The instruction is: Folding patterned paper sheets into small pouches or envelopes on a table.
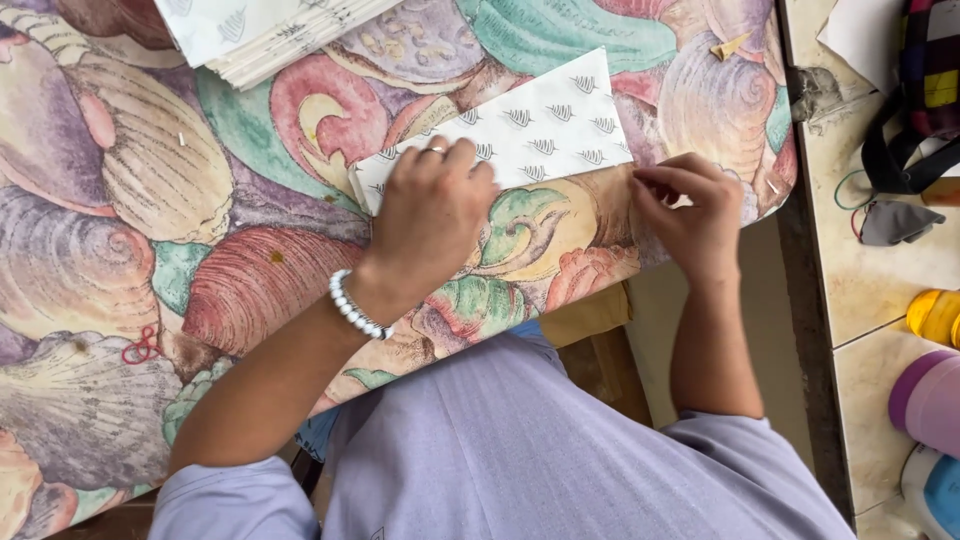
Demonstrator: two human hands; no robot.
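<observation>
Now, far left up top, a stack of paper sheets (pixel 270 35) waits on your desk (pixel 120 250) with the big shell picture. Your left hand (pixel 430 215) lies flat with its grip spread on the white paper with little leaf marks (pixel 540 125), so it cannot slide. Your right hand (pixel 695 215) has its grip pinched together on the paper's lower right edge, likely to fold it. Further right lies a dark strap (pixel 880 150).

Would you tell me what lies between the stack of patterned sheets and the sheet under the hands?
In the head view, only bare shell-print cloth lies between the stack and the sheet.
</observation>
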